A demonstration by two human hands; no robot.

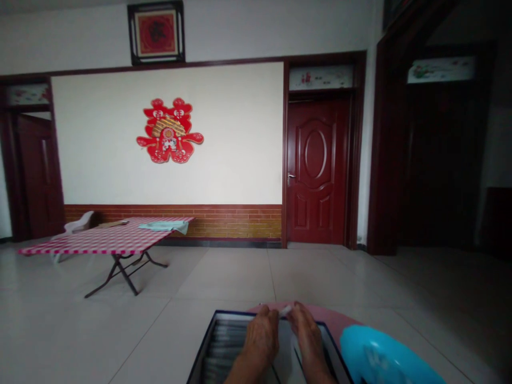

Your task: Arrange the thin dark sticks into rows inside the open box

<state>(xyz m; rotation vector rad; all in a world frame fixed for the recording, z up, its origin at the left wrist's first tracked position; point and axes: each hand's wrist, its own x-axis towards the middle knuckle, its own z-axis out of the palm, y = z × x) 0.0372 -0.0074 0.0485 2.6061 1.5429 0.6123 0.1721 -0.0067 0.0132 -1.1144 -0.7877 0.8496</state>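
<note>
Both my hands are over a shallow box [204, 341] with a dark blue rim at the bottom of the view. My left hand [262, 337] is closed, its fingertips at the left end of a small white piece [285, 311]. At that piece's right end, the fingers of my right hand [307, 336] are closed too. What the white piece is cannot be made out. Grey, slender things [226, 341] lie in rows in the box's left part. Thin dark lines show on a pale surface between my wrists. My forearms hide much of the box.
A pink round surface [336, 317] lies under the box, with a bright blue basin [384, 354] on the right. Farther left stands a folding table [100, 240] with a checked cloth, a pale green cloth [164, 226] and a white chair [80, 223] behind. A red door [316, 170] is shut.
</note>
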